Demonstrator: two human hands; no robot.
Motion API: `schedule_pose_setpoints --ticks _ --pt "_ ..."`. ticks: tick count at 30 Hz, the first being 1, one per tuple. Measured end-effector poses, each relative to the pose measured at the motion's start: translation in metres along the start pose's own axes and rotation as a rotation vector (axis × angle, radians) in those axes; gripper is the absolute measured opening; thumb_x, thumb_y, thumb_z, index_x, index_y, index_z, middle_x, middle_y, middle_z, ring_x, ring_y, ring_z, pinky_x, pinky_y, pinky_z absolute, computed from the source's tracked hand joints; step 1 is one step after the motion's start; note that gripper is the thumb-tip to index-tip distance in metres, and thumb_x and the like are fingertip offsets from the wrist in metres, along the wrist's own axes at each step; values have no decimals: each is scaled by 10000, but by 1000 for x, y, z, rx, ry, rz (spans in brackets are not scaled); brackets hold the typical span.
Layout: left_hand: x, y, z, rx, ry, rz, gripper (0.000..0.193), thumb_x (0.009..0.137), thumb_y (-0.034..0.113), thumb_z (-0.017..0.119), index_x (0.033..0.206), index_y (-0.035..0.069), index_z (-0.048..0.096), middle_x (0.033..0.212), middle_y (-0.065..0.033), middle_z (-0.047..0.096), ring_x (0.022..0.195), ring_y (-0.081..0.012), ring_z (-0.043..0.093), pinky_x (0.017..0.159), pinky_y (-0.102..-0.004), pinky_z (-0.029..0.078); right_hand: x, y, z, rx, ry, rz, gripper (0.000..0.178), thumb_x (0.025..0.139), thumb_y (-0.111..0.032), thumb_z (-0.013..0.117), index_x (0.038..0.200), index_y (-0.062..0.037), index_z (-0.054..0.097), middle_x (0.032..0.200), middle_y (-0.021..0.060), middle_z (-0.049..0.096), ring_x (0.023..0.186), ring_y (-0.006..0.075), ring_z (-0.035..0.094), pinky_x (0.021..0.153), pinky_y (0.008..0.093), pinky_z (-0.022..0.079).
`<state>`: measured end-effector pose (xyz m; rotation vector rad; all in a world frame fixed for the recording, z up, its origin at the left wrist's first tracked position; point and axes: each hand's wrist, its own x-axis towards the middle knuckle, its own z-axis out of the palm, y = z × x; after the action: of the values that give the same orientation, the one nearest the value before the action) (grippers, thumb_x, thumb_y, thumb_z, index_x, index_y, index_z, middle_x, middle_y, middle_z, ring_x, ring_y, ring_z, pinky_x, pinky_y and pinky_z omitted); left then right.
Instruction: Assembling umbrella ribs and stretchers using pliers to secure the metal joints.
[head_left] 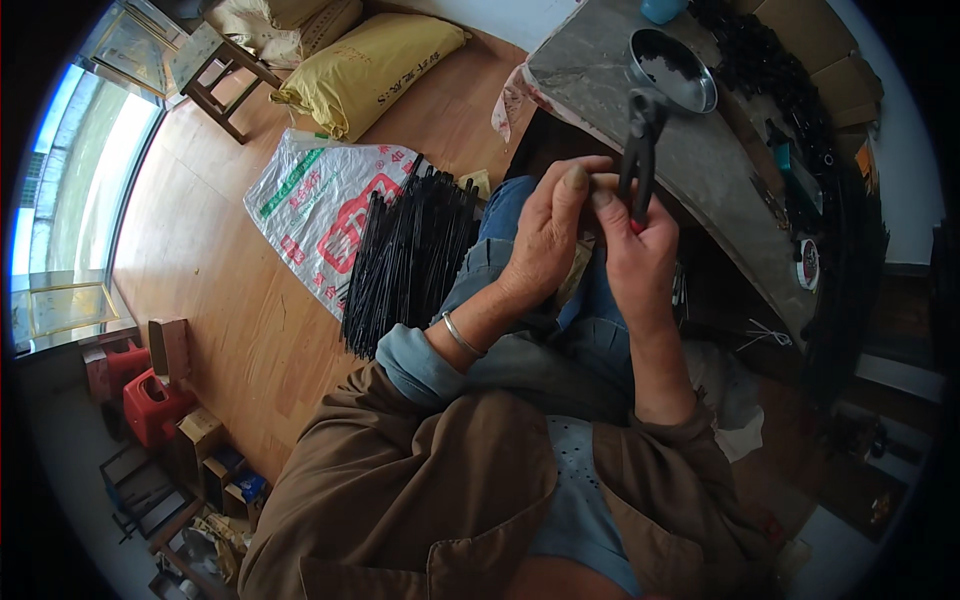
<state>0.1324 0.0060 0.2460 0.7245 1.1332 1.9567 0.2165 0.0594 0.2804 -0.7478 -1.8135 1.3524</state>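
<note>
My right hand [640, 255] is wrapped round a pair of dark pincers [642, 155], whose jaws point up and away from me over the table's edge. A bit of red shows on a handle by the palm. Close beside it, my left hand [548, 225] is closed, its thumb pressed on the curled fingers and the fingertips near my right thumb. Anything between those fingers is hidden. Both hands are above my lap. To the left of my knees lies a thick bundle of long, thin black rods [415, 255] on a white printed sack [310, 200].
At right, a grey-topped table [590, 70] bears a metal bowl [672, 70] of small dark pieces, a heap of black parts [750, 60] and a round tin [807, 263]. A yellow sack [370, 75], wooden stool [215, 75] and red plastic stool [155, 405] stand on the floor.
</note>
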Motion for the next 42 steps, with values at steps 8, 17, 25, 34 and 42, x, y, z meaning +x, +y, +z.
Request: schedule_pose_setpoints --ticks 8,17,25,34,42 --pt "11 26 -13 -36 151 -298 687 944 610 294 883 -1 604 606 -26 549 518 -80 487 457 -219 341 -12 -39 -23 219 -455 422 365 942 -86 471 1276 61 446 876 102 622 622 96 554 572 227 482" --pt "11 27 -7 -2 72 -305 751 917 675 273 738 30 612 526 -2 463 436 -72 370 428 -223 270 -9 -53 -67 165 -790 781 362 942 -79 475 1276 39 405 1053 137 607 779 145 632 644 266 536" --pt "8 20 8 109 24 -274 697 939 633 289 733 42 596 493 18 424 417 -58 340 413 -221 240 -9 -74 -81 -147 -733 915 263 942 -107 475 1169 26 477 876 150 644 651 210 643 566 304 508" --pt "10 7 10 234 39 -251 697 960 587 277 675 45 608 490 22 420 419 -59 344 410 -227 240 -34 -33 -81 -603 -575 276 272 903 -83 506 1117 84 484 922 315 599 914 468 578 769 455 471" --pt "14 13 10 99 -53 -332 690 933 636 299 761 32 584 515 5 425 438 -70 350 430 -228 256 -10 -65 -98 -334 -724 623 315 936 -100 480 1220 35 457 802 47 584 640 107 579 612 256 494"
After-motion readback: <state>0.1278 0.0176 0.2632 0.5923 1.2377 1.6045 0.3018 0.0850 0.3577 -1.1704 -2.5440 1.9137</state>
